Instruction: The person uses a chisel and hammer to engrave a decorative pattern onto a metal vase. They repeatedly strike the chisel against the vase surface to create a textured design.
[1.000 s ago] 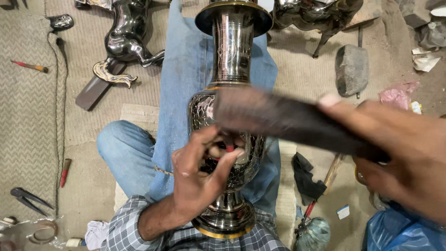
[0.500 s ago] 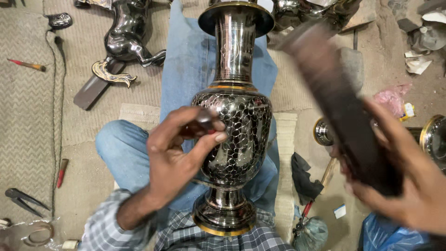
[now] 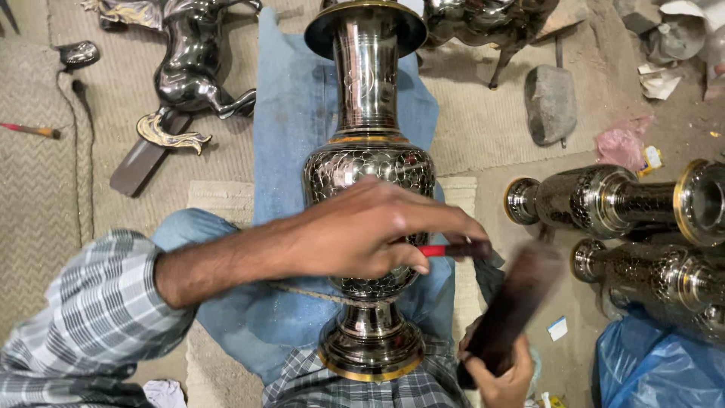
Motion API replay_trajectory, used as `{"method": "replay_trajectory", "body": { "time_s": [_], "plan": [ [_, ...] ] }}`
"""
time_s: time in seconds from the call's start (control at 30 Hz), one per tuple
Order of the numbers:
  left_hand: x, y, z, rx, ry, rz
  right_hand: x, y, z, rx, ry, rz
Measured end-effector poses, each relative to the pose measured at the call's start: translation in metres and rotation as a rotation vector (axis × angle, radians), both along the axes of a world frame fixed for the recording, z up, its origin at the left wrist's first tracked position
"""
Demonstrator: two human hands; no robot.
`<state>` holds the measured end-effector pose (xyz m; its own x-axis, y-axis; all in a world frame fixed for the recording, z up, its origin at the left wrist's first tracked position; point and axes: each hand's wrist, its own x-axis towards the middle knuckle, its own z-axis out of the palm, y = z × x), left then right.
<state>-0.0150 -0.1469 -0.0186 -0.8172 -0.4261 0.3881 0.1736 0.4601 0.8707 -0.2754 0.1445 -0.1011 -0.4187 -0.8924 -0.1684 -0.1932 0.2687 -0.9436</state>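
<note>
A tall engraved metal vase (image 3: 368,113) with gold bands lies along my lap on blue jeans. My left hand (image 3: 370,230) reaches across its round belly and pinches a small red-handled engraving tool (image 3: 453,249) whose tip points right, past the vase's side. My right hand (image 3: 498,374), low at the right, grips a dark flat wooden mallet (image 3: 517,302) that tilts up toward the tool's end and is motion-blurred.
Two similar vases (image 3: 612,200) lie on their sides at the right, above a blue plastic bag (image 3: 649,363). A polished metal horse figure (image 3: 185,72) stands at the upper left, another at the top right. A grey stone (image 3: 550,102) and loose tools lie on the woven mat.
My left hand moved from the vase's left side across its belly to the right with the tool. The mallet swung down from high on the right to low beside the vase.
</note>
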Motion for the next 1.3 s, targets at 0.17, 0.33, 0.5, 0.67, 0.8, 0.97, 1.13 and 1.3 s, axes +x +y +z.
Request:
{"method": "replay_trajectory", "body": {
  "time_s": [0.17,0.33,0.5,0.67,0.8,0.97,1.13,1.3],
  "plan": [
    [-0.012,-0.018,0.005,-0.043,-0.143,-0.381,0.024,0.024,-0.027,-0.087,0.287,-0.214],
    [-0.020,-0.030,0.012,-0.018,-0.109,-0.601,0.018,0.032,-0.030,-0.149,0.408,-0.299],
    [-0.022,-0.036,0.017,-0.011,-0.190,-0.724,0.017,0.026,-0.005,-0.330,0.307,-0.152],
    [-0.024,-0.039,0.021,-0.065,-0.146,-0.801,0.028,0.003,-0.003,-0.280,0.671,-0.291],
    [-0.024,-0.038,0.021,-0.091,-0.162,-0.798,0.022,-0.008,-0.010,-0.203,0.842,-0.297],
    [-0.020,-0.034,0.020,-0.019,-0.263,-0.725,0.014,-0.006,-0.011,-0.362,0.651,-0.222],
    [-0.017,-0.031,0.020,-0.058,-0.195,-0.671,0.010,-0.013,-0.012,-0.391,0.642,-0.209],
    [-0.014,-0.031,0.017,-0.094,-0.144,-0.632,0.006,-0.022,-0.003,-0.371,0.573,-0.184]
  ]
}}
